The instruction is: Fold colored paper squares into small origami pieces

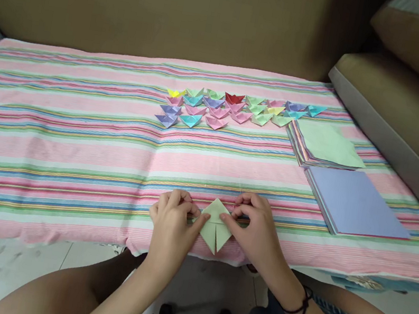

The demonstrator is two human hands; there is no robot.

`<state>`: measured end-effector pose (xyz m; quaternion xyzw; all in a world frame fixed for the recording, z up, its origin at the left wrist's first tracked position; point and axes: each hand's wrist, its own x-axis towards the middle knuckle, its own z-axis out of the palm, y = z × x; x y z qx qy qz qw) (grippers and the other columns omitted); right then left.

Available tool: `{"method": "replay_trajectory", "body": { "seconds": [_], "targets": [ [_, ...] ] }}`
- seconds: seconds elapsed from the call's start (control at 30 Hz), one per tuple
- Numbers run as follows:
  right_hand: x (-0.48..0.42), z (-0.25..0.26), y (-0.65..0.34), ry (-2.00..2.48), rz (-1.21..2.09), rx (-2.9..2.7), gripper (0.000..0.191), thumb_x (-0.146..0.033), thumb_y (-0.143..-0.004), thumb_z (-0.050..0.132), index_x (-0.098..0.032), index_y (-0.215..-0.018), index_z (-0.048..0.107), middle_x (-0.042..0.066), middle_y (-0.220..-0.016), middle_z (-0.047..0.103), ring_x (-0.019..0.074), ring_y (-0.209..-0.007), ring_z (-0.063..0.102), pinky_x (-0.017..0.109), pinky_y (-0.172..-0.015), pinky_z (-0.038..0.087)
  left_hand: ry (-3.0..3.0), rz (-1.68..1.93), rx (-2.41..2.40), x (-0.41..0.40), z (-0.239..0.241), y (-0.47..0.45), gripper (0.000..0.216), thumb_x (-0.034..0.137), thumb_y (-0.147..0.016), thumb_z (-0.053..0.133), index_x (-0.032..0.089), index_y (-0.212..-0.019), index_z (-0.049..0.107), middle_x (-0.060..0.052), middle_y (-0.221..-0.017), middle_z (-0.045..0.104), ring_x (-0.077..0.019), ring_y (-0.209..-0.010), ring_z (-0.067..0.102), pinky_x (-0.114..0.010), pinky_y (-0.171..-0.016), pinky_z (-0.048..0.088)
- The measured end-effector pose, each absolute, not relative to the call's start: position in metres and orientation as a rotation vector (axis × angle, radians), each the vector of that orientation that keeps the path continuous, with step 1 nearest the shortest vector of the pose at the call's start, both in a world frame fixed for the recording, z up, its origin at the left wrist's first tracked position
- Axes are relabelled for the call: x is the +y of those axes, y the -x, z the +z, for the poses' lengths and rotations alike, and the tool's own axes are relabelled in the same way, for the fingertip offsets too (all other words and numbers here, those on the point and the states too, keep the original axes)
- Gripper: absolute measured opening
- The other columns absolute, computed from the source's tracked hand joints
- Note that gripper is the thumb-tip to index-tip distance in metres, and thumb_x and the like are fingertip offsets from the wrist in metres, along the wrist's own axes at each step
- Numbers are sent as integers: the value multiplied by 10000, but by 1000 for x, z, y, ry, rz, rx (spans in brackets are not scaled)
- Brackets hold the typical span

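Head view, looking down past a seated person's forearms: both bare hands meet at a small piece of pale green folded paper (216, 211), close to the near edge of a surface spread with a striped cloth (73, 155). The paper is diamond-shaped, one point facing away and one toward the person, with a crease edge running across its middle and a narrow slit opening down toward the near point.

The left hand (173, 226) pinches the paper's left corner, thumb on top and index finger bent in close to it; the other fingers curl loosely. The right hand (259, 232) pinches at the right corner, its thumb lying on the paper and its index finger arched beside it, the rest folded in. Whether any fingertip reaches underneath is hidden. A dark cord bracelet (304, 307) circles the right wrist.

Well beyond the hands, small folded paper boats (217, 113) in many colours stand in rows. To their right lie a stack topped with green paper (330, 143) and, nearer, a stack topped with blue-violet paper (358, 201).
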<state>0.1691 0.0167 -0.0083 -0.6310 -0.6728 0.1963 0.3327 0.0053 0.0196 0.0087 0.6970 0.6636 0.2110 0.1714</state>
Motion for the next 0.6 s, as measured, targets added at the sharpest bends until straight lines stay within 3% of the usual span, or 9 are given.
{"method": "replay_trajectory", "body": {
  "seconds": [0.3,0.4,0.5,0.6],
  "targets": [
    [19,-8,-169,1653,490,-1755,226,-224,-691,673,-193,-597,469,48,-852,531,232,-885,477,377,-787,401,-2021,583,1903,18,9,-6,177,320,-748,647,206,-620,604,-32,-904,556,-247,-928,450,-392,-766,296],
    [19,-5,-169,1663,478,-1746,209,-208,-682,671,-202,-693,463,30,-795,526,225,-828,477,364,-732,407,-2074,590,1903,15,8,-7,91,291,-762,631,215,-811,620,-44,-929,555,-250,-926,453,-382,-752,311],
    [18,-2,-169,1628,477,-1747,147,-184,-698,660,-204,-757,528,31,-805,542,226,-826,483,368,-732,410,-2177,652,1782,13,6,-9,228,220,-805,576,276,-1023,612,-61,-1076,536,-256,-1010,441,-402,-811,305],
    [16,-4,-168,1534,475,-1768,125,-167,-733,642,-235,-838,642,42,-861,577,236,-882,497,393,-789,412,-2287,670,1698,12,4,-9,291,178,-832,529,335,-1056,629,-60,-1168,519,-266,-1077,416,-431,-866,276]
  ]
}}
